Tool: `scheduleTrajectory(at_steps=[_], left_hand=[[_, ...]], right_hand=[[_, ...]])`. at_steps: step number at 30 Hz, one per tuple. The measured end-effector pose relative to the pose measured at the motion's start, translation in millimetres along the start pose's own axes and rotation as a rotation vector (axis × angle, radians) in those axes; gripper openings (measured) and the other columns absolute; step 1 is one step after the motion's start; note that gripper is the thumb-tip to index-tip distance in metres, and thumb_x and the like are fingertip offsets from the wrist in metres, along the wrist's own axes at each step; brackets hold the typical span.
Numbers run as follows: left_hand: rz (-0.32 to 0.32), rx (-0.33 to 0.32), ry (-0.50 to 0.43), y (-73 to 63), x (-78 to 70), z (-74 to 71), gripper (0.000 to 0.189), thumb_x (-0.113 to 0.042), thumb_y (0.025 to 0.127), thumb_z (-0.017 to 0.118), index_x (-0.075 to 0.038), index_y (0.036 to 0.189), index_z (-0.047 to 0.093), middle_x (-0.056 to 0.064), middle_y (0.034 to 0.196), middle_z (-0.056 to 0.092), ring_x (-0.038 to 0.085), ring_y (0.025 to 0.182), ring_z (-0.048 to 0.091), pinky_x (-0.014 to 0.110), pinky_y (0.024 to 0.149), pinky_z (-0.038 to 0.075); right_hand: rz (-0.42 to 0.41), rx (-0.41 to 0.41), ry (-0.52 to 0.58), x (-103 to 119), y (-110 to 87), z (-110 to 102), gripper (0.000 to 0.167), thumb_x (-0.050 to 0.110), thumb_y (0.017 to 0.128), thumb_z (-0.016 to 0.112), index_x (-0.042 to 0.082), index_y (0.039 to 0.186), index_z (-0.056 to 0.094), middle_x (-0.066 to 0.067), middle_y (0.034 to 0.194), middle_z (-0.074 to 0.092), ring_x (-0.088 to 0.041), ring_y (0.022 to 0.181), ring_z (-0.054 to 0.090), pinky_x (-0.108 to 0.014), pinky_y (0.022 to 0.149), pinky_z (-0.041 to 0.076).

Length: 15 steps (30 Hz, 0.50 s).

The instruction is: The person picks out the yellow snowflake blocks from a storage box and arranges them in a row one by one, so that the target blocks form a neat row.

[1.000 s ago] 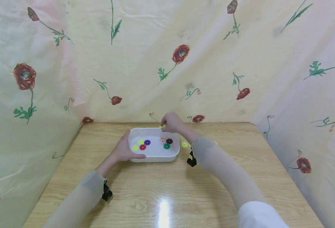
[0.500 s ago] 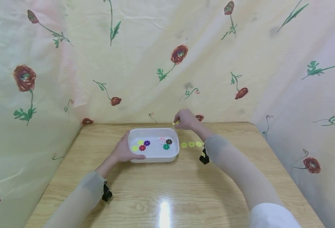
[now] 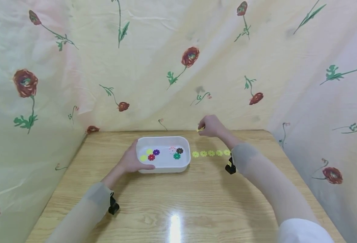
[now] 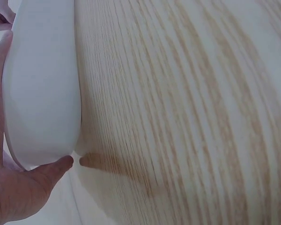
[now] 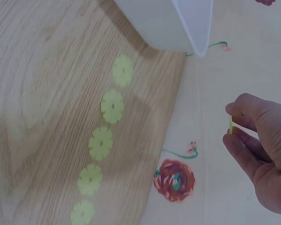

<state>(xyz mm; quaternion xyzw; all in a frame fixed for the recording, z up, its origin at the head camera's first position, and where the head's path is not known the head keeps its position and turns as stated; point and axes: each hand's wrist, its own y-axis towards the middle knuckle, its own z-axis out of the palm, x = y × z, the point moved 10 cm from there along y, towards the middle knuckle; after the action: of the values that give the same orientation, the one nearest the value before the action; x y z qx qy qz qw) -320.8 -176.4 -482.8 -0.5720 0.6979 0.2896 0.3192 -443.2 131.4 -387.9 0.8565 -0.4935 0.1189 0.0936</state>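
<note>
My left hand [image 3: 131,159] grips the left end of a white plastic tub [image 3: 166,170], its thumb along the front wall. In the left wrist view the thumb presses the tub's outside. Yellow, red [image 3: 151,157], purple [image 3: 156,152], pink, dark brown and green [image 3: 176,156] flower-shaped discs lie inside. My right hand [image 3: 211,126] is raised above the table's back edge, right of the tub. Between thumb and fingertips it pinches a yellow flower-shaped disc [image 5: 231,124], seen edge-on in the right wrist view. Several similar yellow discs [image 3: 211,153] lie in a row on the table.
The row runs rightward from the tub over the wooden table [image 3: 154,206], its far end near the right wrist's black camera [image 3: 231,167]. A flower-patterned cloth [image 3: 148,67] stands behind the table and along both sides.
My right hand has moved rightward from above the tub's back rim with the yellow disc, uncovering more of the row. The left hand and tub have stayed nearly in place.
</note>
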Motion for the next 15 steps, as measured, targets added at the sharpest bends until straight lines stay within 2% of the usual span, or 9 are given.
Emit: scheduleTrajectory(at_steps=[4, 10, 15], left_hand=[[-0.014, 0.003, 0.002, 0.9, 0.8, 1.1, 0.121, -0.044, 0.067, 0.101, -0.015, 0.161, 0.029, 0.013, 0.147, 0.057, 0.035, 0.127, 0.058, 0.059, 0.112, 0.051], [-0.021, -0.002, 0.012, 1.9, 2.8, 1.4, 0.123, -0.046, 0.066, 0.101, -0.015, 0.161, 0.029, 0.013, 0.146, 0.057, 0.035, 0.127, 0.058, 0.058, 0.112, 0.051], [-0.023, -0.007, 0.002, 1.5, 5.0, 1.9, 0.123, -0.044, 0.066, 0.102, -0.016, 0.161, 0.029, 0.012, 0.147, 0.056, 0.034, 0.128, 0.058, 0.059, 0.112, 0.051]], right_hand=[[0.03, -0.012, 0.003, -16, -7.2, -7, 0.018, 0.015, 0.083, 0.081, 0.005, 0.097, 0.083, -0.012, 0.096, 0.081, -0.025, 0.088, 0.071, -0.045, 0.09, 0.06], [0.065, -0.03, 0.035, -37, -20.7, -15, 0.019, 0.012, 0.083, 0.078, 0.002, 0.099, 0.082, -0.016, 0.105, 0.082, -0.029, 0.092, 0.075, -0.048, 0.09, 0.061], [0.072, -0.041, 0.028, -52, -30.9, -18, 0.017, 0.012, 0.083, 0.078, 0.001, 0.095, 0.082, -0.015, 0.093, 0.081, -0.029, 0.086, 0.076, -0.049, 0.088, 0.061]])
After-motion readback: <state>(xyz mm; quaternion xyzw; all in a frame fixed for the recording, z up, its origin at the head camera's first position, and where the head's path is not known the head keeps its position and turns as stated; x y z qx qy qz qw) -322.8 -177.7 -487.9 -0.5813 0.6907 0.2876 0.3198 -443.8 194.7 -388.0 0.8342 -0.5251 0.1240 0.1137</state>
